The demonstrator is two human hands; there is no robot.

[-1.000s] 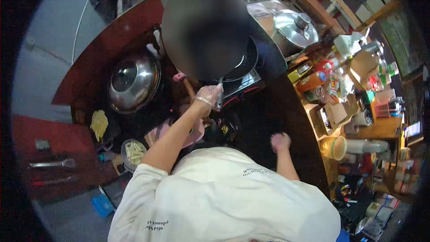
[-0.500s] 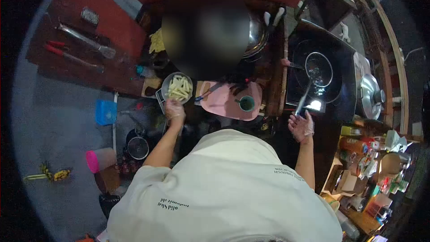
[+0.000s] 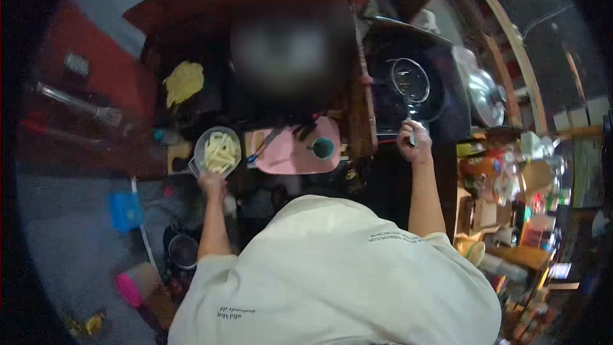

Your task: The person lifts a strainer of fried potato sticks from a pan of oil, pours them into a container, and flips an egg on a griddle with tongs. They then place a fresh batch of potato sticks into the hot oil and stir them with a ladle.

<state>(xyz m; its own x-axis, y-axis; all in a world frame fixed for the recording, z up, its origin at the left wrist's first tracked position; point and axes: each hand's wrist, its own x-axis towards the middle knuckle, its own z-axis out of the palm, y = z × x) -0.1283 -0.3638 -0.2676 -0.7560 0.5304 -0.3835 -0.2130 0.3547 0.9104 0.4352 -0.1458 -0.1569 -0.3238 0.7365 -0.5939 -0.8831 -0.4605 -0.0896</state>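
Note:
My left hand (image 3: pixel 212 182) is closed on the near rim of a clear bowl (image 3: pixel 201 152) holding pale, raw-looking potato sticks (image 3: pixel 221 151). On the right, my right hand (image 3: pixel 415 143) is wrapped round the handle of a round skimmer (image 3: pixel 410 101). The skimmer's wire-rimmed head lies over a dark pan (image 3: pixel 435 99) on the black stove. What sits inside the skimmer is too dark to make out. Both hands seem to wear thin clear gloves.
Between my hands lie a pink cutting board (image 3: pixel 281 160), a green cup (image 3: pixel 323 148) and a knife (image 3: pixel 258 155). A metal lid (image 3: pixel 485 97) stands right of the stove. Packets and bottles crowd the right-hand shelf. A blue container (image 3: pixel 126 211) is at the left.
My right hand has gone from open fingers by the skimmer handle to a closed grip on it. The bowl stays in my left hand, and the whole view has shifted.

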